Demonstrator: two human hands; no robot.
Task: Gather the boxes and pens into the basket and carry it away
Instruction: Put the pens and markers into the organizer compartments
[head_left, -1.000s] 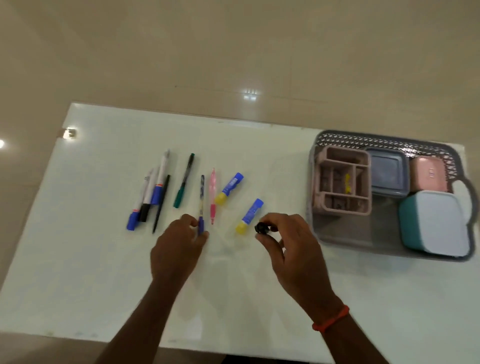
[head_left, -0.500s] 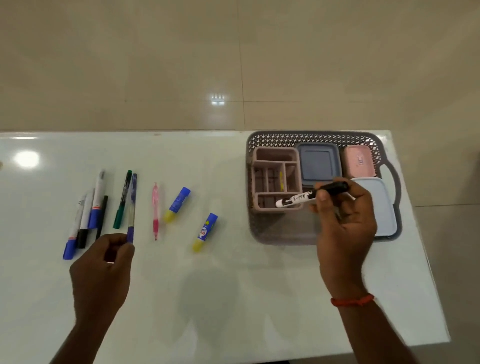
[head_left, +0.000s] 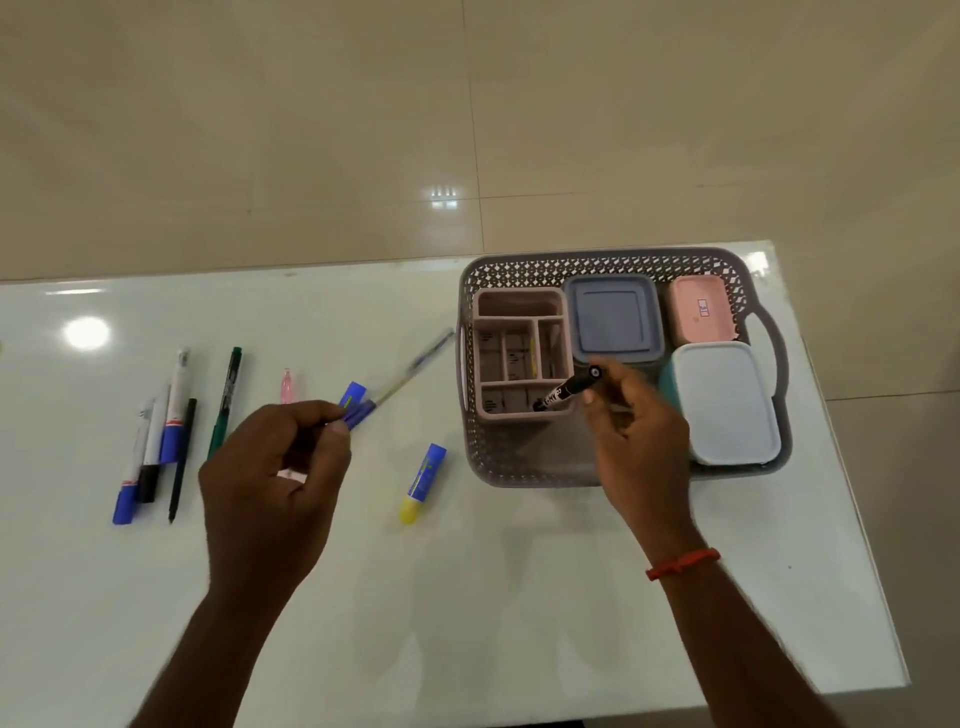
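Two pens in play: right hand (head_left: 631, 431) pinching marker (head_left: 569, 388), tip inside organizer (head_left: 519, 353)'s near slot; drop it vertical. Left hand (head_left: 270, 467) grips blue pen (head_left: 400, 382), queue next.

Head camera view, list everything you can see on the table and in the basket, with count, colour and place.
table: one, glossy white, fills the lower view
basket: one, grey lattice, right side of the table
pen organiser: one, pink, divided, basket's left part
boxes: three with lids in the basket; grey-blue at back middle, small pink at back right, teal with pale lid at front right
black marker: one, tip down into the organiser's front compartment, held by the right hand
blue pen: one, clear barrel, held by the left hand above the table
glue sticks: two, blue and yellow; one lying free, one behind the left hand
pink pen: one, partly hidden
green pen: one, left of centre
marker group: four, far left
left hand: fingers pinch the blue pen
right hand: red wrist thread
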